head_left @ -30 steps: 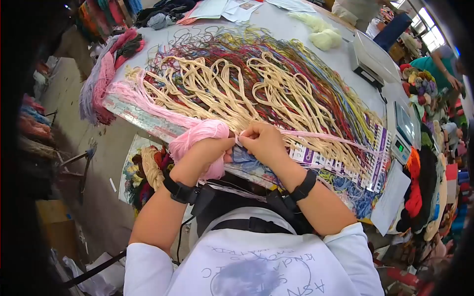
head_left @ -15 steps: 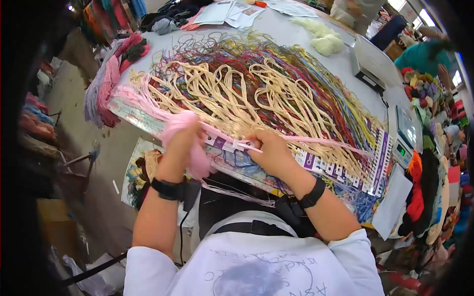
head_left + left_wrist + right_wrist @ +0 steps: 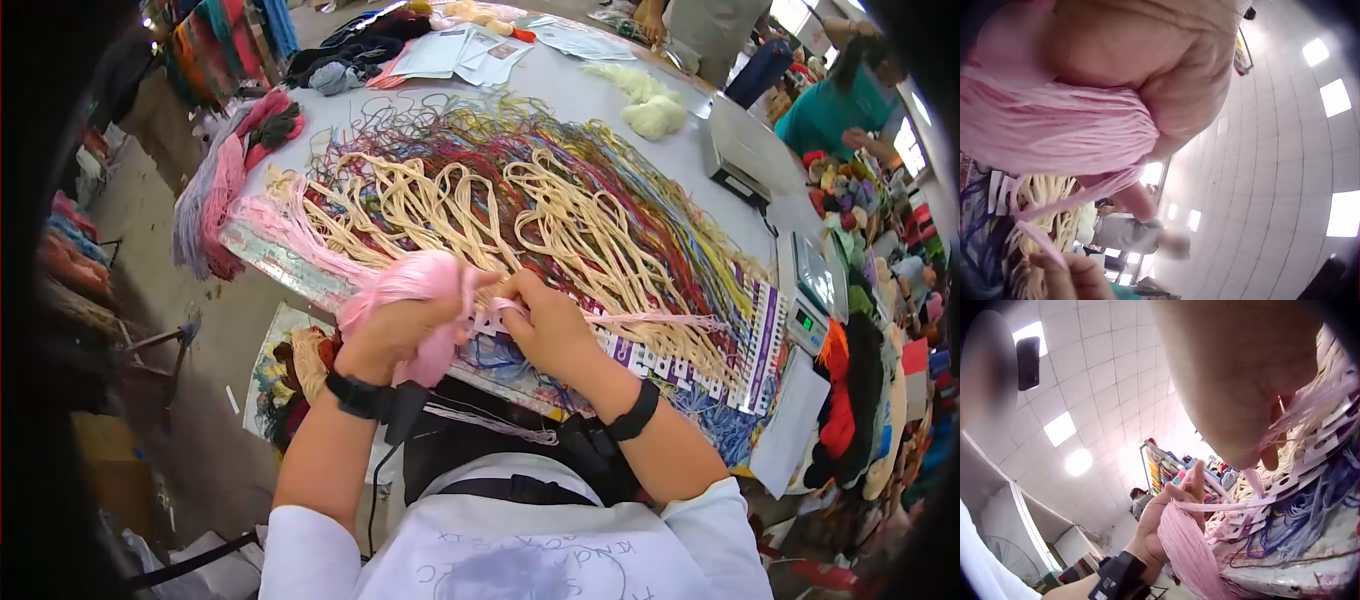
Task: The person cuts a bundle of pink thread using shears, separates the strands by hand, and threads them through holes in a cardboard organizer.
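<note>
My left hand (image 3: 395,328) grips a thick hank of pink yarn (image 3: 428,275) at the table's near edge. In the left wrist view the yarn (image 3: 1060,128) bundles under the palm, and a pink strand (image 3: 1088,201) runs from it to my right hand (image 3: 1082,281). Thumb and fingers of the right hand (image 3: 552,322) pinch that strand beside a white-and-purple punched card strip (image 3: 622,350). Cream yarn (image 3: 430,205) lies in long loops just beyond both hands. More pink strands (image 3: 660,320) extend rightward from the right hand over the strip.
Multicoloured threads (image 3: 640,180) spread behind the cream loops. On the right stand a scale (image 3: 815,275) and a paper sheet (image 3: 795,415). Pink and grey skeins (image 3: 225,185) hang over the left edge. Papers (image 3: 465,50) lie at the back; a person in teal (image 3: 835,105) is far right.
My left hand first drew leftward with the pink hank, stretching the strand straight, then came back rightward beside the right hand. The right hand stayed near the strip, pinching the strand.
</note>
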